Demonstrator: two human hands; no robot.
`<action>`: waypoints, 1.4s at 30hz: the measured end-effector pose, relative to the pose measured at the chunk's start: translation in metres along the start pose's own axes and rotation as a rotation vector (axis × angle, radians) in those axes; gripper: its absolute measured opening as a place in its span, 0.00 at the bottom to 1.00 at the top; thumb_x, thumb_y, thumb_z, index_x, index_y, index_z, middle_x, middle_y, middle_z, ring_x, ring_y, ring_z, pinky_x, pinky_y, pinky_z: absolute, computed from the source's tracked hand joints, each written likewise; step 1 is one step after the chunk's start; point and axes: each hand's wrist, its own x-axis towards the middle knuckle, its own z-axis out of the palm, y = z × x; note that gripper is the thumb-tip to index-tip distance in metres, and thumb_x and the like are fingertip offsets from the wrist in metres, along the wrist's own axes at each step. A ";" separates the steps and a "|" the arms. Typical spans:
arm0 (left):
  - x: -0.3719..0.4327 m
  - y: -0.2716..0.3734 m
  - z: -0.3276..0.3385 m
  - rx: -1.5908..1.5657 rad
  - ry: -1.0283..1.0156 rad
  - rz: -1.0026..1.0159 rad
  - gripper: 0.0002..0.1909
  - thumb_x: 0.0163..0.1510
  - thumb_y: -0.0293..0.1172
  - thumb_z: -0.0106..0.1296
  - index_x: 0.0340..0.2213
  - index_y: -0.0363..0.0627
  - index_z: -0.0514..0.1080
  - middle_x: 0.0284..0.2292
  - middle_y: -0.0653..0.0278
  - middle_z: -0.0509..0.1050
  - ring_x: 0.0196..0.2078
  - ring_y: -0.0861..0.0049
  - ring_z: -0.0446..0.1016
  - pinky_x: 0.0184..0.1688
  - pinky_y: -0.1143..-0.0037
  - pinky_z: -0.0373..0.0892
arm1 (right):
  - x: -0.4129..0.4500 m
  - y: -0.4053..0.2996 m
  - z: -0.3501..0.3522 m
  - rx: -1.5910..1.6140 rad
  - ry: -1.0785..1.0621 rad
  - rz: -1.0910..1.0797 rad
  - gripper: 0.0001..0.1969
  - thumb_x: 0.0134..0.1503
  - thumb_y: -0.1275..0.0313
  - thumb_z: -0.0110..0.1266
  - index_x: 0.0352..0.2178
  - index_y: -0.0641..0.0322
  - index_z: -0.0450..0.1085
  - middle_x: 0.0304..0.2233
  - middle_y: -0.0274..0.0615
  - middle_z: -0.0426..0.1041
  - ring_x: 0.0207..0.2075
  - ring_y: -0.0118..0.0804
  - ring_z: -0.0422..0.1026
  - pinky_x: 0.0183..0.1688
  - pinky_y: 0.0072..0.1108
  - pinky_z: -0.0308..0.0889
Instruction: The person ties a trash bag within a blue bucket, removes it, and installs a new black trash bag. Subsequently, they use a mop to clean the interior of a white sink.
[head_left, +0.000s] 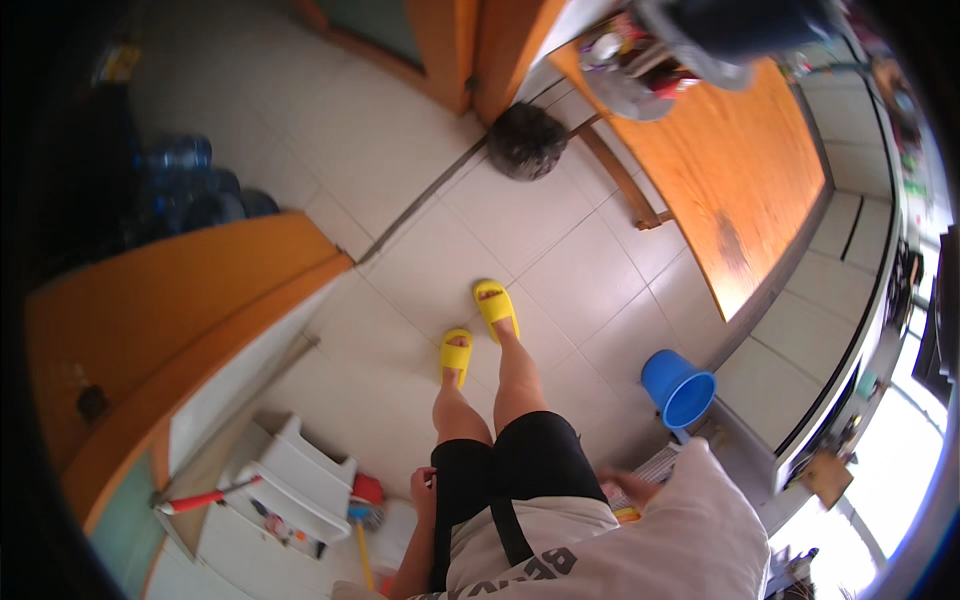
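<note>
My left hand hangs beside the left leg of my black shorts, its fingers curled; whether it holds anything is not clear. On the other side, my right hand is blurred and partly hidden by my pale sleeve, near a checked item beyond it. I cannot make out its grip. Below me, my feet in yellow slippers stand on pale floor tiles, one foot ahead of the other. A blue bucket is ahead to the right, beside the counter base.
A wooden table carries containers at the upper right. Near its leg sits a black plastic bag by the doorway strip. An orange wooden door and a white plastic stool are on the left. Water jugs lie beyond the door.
</note>
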 end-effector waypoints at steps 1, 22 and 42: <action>0.011 -0.008 -0.003 -0.095 -0.057 0.037 0.07 0.47 0.24 0.51 0.32 0.40 0.69 0.31 0.56 0.71 0.32 0.66 0.72 0.37 0.72 0.69 | -0.024 0.011 0.023 0.133 0.001 0.070 0.11 0.51 0.64 0.45 0.27 0.56 0.72 0.28 0.47 0.74 0.29 0.46 0.73 0.33 0.35 0.68; 0.095 0.037 -0.054 1.112 -0.523 0.631 0.14 0.49 0.40 0.46 0.22 0.44 0.73 0.26 0.53 0.75 0.30 0.59 0.73 0.33 0.63 0.67 | -0.164 -0.100 0.471 1.601 0.256 0.136 0.10 0.45 0.67 0.50 0.26 0.61 0.72 0.29 0.50 0.73 0.28 0.50 0.72 0.31 0.36 0.67; -0.218 0.082 0.398 1.008 -1.117 0.808 0.07 0.53 0.29 0.44 0.26 0.38 0.67 0.18 0.63 0.69 0.16 0.81 0.66 0.14 0.80 0.59 | -0.354 0.238 0.605 1.788 1.857 0.910 0.04 0.49 0.75 0.50 0.28 0.62 0.64 0.25 0.46 0.70 0.28 0.45 0.71 0.30 0.30 0.65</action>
